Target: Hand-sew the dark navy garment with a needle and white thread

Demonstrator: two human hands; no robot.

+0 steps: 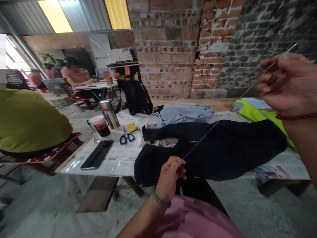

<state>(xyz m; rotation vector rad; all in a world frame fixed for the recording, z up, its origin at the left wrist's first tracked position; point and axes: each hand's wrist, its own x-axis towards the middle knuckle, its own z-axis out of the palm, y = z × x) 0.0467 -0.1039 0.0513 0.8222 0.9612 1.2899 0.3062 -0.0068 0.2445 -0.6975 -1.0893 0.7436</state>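
A pale thread [203, 136] runs taut on a slant between my two hands, above a dark navy garment [223, 152]. Pinched fingers of my left hand [170, 177] grip its lower end, close over the near edge of the garment. Up at the right, my right hand [288, 79] is raised, with thumb and forefinger closed on a thin sewing needle [291, 48] whose tip points up. The thread passes over the fingers of that hand. The navy garment lies spread over the table's front edge, partly behind my left hand.
On the newspaper-covered table [71, 165] are a phone [97, 154], blue-handled scissors [127, 138], a pink-lidded cup [100, 125], a steel thermos [109, 114] and a black backpack [135, 96]. A light-blue garment [185, 112] and a neon-yellow one [255, 110] lie behind. A person [29, 119] sits at left.
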